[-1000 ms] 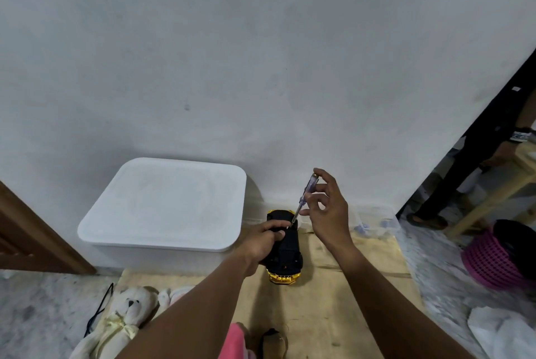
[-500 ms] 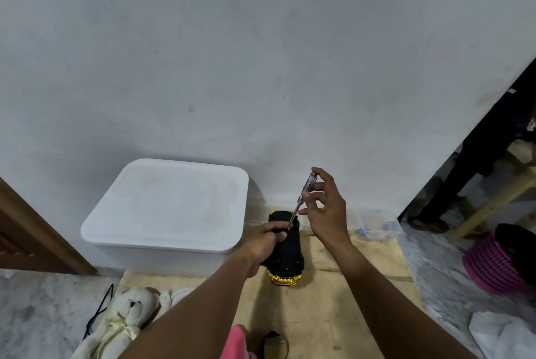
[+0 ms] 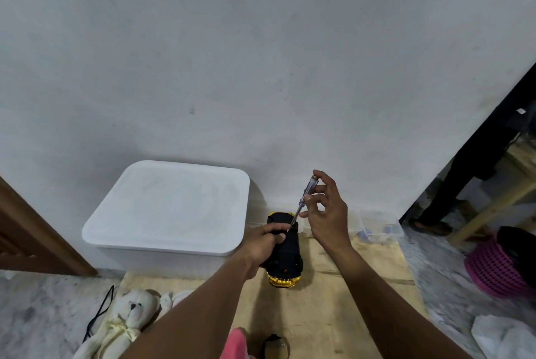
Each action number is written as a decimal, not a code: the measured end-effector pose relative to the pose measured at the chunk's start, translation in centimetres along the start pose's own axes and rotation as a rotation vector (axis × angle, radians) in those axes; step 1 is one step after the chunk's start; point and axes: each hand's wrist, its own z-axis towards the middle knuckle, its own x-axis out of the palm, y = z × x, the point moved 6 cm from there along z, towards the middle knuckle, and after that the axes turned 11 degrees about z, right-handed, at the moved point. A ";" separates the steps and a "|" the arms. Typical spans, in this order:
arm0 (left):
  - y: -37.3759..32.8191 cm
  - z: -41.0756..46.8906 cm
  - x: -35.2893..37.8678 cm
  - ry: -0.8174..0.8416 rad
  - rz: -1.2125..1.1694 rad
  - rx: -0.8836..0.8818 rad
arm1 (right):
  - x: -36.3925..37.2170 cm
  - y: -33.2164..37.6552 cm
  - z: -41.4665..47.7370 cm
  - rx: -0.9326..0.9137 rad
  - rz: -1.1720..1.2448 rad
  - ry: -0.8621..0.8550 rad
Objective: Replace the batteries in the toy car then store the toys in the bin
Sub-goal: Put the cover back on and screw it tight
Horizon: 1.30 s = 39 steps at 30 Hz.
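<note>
Faces a bare grey wall (image 3: pixel 261 54), scuffed, filling most of the view. Below it, mottled stone floor (image 3: pixel 43 315), with a plywood board (image 3: pixel 333 315) laid over the middle as the work surface. Flat and pale, yet edged by that speckled stone, so likely to lose a dropped screw for good. At left against the wall, a white bin (image 3: pixel 162 257), lid (image 3: pixel 174 202) on, just beside the car; needs opening before stowing toys. At right, past the wall's edge, someone's dark leg (image 3: pixel 464 179) and a pink basket (image 3: pixel 493 268). By the board's left edge, a pale bear (image 3: pixel 130 309) lying next to a black cable (image 3: pixel 98 315). On the board, close to the wall, the car (image 3: pixel 285 257), belly up, gold end toward the camera. Clamped across its middle by the left hand (image 3: pixel 262 242), fingers curled over the black underside. Just above, the right hand (image 3: pixel 327 213), loosely fanned, pinching a clear-handled screwdriver (image 3: pixel 304 199) between thumb and fingertips, shaft slanted, tip down on the underside right by the left fingers. Looks like loosening the battery cover, early in the job. Slanted and lightly held, so apt to ride out of the screw, chew its head or jab the left fingers. Apt also to skate the car along the board if pressed without a firmer hold.
</note>
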 end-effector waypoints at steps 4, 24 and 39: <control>0.0 0.1 0.0 -0.001 0.007 0.003 | 0.1 0.0 -0.1 -0.007 -0.012 0.011; 0.3 0.2 0.2 0.001 -0.001 0.030 | 1.8 1.0 -0.6 -0.133 -0.211 0.211; 0.6 0.2 0.2 -0.009 -0.022 0.022 | 1.1 0.9 -0.1 -0.127 -0.120 0.180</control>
